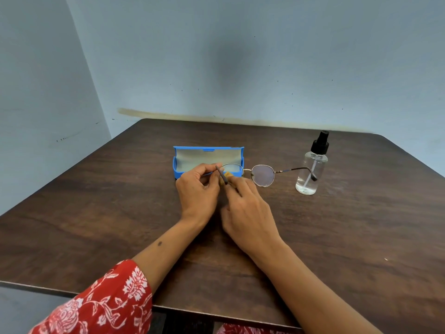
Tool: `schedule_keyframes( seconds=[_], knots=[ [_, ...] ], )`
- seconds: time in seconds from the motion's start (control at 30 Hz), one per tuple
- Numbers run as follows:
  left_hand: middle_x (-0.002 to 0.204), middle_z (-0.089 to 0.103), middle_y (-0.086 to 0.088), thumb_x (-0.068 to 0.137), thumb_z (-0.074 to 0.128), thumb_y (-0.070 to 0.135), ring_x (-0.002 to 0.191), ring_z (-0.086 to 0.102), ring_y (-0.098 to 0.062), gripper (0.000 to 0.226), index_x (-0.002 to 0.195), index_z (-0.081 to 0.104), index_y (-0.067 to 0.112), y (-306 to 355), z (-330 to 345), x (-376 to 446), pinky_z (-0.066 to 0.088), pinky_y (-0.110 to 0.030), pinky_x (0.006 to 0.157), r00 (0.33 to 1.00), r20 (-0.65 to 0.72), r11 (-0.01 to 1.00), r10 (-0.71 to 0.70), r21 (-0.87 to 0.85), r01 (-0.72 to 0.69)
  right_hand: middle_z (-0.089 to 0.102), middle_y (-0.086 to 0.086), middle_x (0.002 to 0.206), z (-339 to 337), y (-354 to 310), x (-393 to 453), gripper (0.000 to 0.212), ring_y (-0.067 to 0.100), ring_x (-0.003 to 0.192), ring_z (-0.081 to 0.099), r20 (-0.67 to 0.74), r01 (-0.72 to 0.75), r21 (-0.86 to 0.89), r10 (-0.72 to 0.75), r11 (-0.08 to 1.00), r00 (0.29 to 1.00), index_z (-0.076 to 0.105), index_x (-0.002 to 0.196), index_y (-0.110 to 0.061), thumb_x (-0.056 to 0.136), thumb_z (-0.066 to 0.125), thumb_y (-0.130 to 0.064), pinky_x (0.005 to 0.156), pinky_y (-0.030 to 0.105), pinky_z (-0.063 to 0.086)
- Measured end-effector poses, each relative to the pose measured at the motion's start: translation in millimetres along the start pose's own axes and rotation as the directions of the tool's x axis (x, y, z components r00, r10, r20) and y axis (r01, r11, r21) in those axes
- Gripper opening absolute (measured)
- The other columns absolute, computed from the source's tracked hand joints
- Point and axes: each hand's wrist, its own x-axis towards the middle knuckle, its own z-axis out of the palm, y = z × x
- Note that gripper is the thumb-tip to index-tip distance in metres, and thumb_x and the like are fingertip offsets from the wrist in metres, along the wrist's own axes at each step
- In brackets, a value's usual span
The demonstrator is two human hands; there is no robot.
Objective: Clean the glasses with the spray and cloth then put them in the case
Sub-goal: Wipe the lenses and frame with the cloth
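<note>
Round metal-framed glasses (263, 175) are held above the table in front of the open blue case (183, 165). My left hand (197, 191) pinches the left temple arm near its hinge. My right hand (248, 213) holds a small yellow cloth (228, 175) against the left lens, and most of the cloth is hidden by my fingers. The right temple arm sticks out toward the clear spray bottle (311, 169) with the black pump top, which stands upright at the right.
The dark wooden table (120, 213) is pushed against a pale blue wall (240, 56). Its front edge is close to my body. A red patterned sleeve (101, 304) covers my left forearm.
</note>
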Motion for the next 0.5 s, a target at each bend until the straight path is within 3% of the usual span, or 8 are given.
schedule_keyframes(
  seconds=[0.17,0.33,0.5],
  knots=[
    [0.088,0.073,-0.002,0.082,0.066,-0.001,0.080,0.070,-0.007,0.015,0.090,0.072,0.009,0.5,1.0,-1.4,0.056,-0.023,0.078,1.000,0.011,1.000,0.000,-0.025,0.001,0.064,0.015,0.105,-2.0,1.9,0.4,0.048,0.026,0.096,0.061,-0.011,-0.064,-0.029,0.064,0.998,0.998,0.065,0.106,0.003,0.072,0.035,-0.012,0.082,0.024,0.049],
    [0.087,0.072,0.001,0.082,0.066,-0.001,0.076,0.066,0.004,0.013,0.089,0.072,0.008,0.2,1.2,-1.6,0.052,-0.011,0.074,1.000,-0.001,1.000,0.026,0.012,-0.026,0.064,0.013,0.104,-1.0,-0.7,-0.1,0.049,0.025,0.095,0.059,-0.013,-0.001,-0.003,0.001,1.000,1.000,0.065,0.109,0.003,0.071,0.037,-0.012,0.079,0.025,0.053],
    [0.088,0.070,0.005,0.081,0.067,-0.001,0.077,0.066,0.006,0.014,0.091,0.072,0.007,-1.6,2.6,-2.8,0.052,-0.011,0.074,0.998,0.024,0.998,0.052,0.028,-0.052,0.063,0.018,0.107,-2.3,2.8,1.2,0.049,0.030,0.099,0.061,-0.023,-0.085,-0.027,0.085,0.996,0.996,0.064,0.108,0.005,0.071,0.035,-0.009,0.079,0.029,0.054]
  ],
)
